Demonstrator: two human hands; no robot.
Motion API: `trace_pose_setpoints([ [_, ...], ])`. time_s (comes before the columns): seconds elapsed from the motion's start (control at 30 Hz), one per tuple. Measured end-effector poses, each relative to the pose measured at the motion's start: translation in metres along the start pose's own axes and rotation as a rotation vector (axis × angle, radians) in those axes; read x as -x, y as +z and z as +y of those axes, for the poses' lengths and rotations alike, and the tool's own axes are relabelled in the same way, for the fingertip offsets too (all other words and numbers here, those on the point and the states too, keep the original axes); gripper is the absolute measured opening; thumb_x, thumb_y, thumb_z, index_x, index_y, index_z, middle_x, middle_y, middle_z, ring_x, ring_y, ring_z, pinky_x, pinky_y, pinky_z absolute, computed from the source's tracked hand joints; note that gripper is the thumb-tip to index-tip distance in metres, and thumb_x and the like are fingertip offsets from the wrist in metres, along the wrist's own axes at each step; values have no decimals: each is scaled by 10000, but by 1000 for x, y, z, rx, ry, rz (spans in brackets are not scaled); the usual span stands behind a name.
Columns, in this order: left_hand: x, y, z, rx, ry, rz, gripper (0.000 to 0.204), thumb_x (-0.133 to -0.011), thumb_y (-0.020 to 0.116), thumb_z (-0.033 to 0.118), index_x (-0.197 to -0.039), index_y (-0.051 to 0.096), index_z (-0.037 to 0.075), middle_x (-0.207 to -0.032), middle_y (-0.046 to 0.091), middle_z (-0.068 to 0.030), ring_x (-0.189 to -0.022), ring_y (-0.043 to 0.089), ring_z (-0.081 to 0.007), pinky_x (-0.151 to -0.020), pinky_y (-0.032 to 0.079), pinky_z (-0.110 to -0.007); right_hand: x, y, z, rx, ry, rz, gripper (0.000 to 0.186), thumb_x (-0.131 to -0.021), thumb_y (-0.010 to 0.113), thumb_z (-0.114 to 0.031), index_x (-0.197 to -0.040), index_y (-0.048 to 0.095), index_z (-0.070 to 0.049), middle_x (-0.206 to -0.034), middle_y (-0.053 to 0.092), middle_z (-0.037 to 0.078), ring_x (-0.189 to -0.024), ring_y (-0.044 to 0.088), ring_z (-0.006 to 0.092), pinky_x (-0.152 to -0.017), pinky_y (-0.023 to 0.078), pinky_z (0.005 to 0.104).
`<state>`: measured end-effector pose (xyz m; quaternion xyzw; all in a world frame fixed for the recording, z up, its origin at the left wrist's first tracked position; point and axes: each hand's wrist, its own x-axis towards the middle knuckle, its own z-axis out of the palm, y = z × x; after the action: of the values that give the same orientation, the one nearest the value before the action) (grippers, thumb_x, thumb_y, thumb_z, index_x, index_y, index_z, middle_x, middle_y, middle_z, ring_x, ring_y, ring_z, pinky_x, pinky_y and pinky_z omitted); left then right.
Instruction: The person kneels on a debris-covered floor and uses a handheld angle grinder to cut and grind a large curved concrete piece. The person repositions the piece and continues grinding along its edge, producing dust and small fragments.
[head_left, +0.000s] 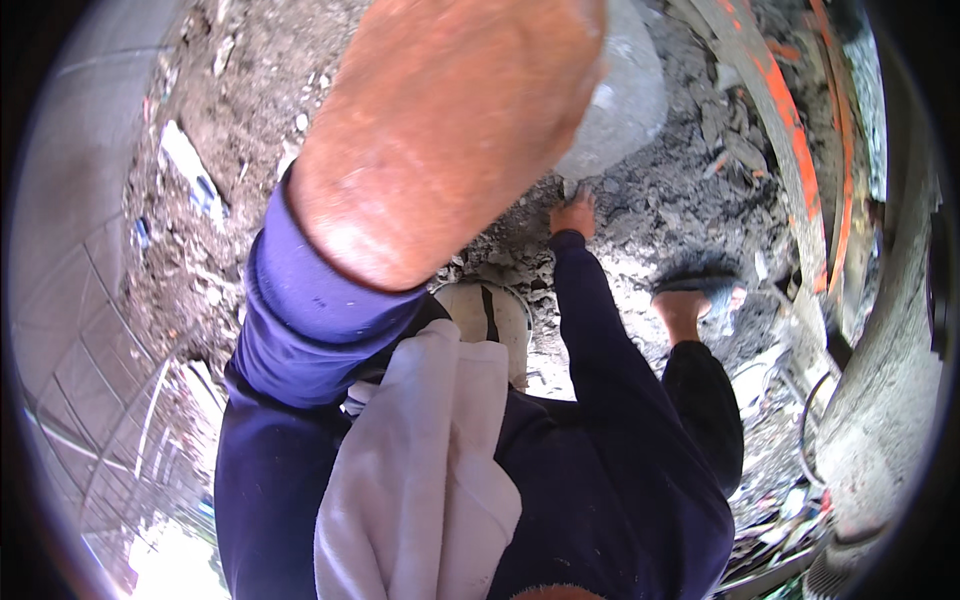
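My left hand looms large at the top centre, raised close to the camera. Its back and wrist come out of a pushed-up dark blue sleeve; the fingers are hidden, so what they do or hold does not show. Lower down and farther off, my right hand reaches toward the ground, its fingers closed at the lower corner of a pale grey-white, translucent-looking object. Part of that object lies behind my left hand, and its kind is unclear. Broken grey soil surrounds my right hand.
A round pale container or lid with a dark strip stands between my legs. A white cloth hangs over my front. My sandalled foot is at right, near orange-marked curved bars. Wire mesh lies left; rubble is scattered around.
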<state>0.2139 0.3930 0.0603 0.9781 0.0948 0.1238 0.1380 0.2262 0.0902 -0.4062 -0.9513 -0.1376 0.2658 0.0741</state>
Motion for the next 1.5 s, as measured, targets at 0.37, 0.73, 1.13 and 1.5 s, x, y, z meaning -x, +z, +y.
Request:
trace_pose_setpoints([
  [0.37,9,-10,-7,-30,-107,87,225,-974,699,196,-1082,668,1,-773,707,-203,-758,733,-378,-672,560,-456,82,-32,-96,-34,-429,-206,572,-895,689,-269,-1421,523,-116,-1370,628,196,-1042,722,387,-911,571,558],
  [0.73,6,-10,-9,-46,-172,76,230,-966,687,206,-1024,663,-15,-798,707,-220,-765,724,-396,-699,576,-470,-54,54,-109,206,-248,-149,537,-914,695,-206,-1391,474,-98,-1407,640,191,-1172,704,392,-967,578,509],
  [1.13,0,-15,6,-76,-245,34,237,-955,674,206,-977,662,-30,-817,705,-236,-783,721,-412,-729,597,-483,134,26,-94,-120,-791,-695,392,-880,651,-210,-1254,607,-99,-1149,711,234,-1132,670,437,-937,549,535],
  [1.5,9,-17,6,-177,-220,-38,177,-965,639,168,-961,676,-5,-790,700,-170,-745,731,-309,-673,587,-436,-10,-4,-68,455,-647,111,502,-924,608,-122,-1418,552,-51,-1178,673,137,-819,758,352,-739,625,472],
])
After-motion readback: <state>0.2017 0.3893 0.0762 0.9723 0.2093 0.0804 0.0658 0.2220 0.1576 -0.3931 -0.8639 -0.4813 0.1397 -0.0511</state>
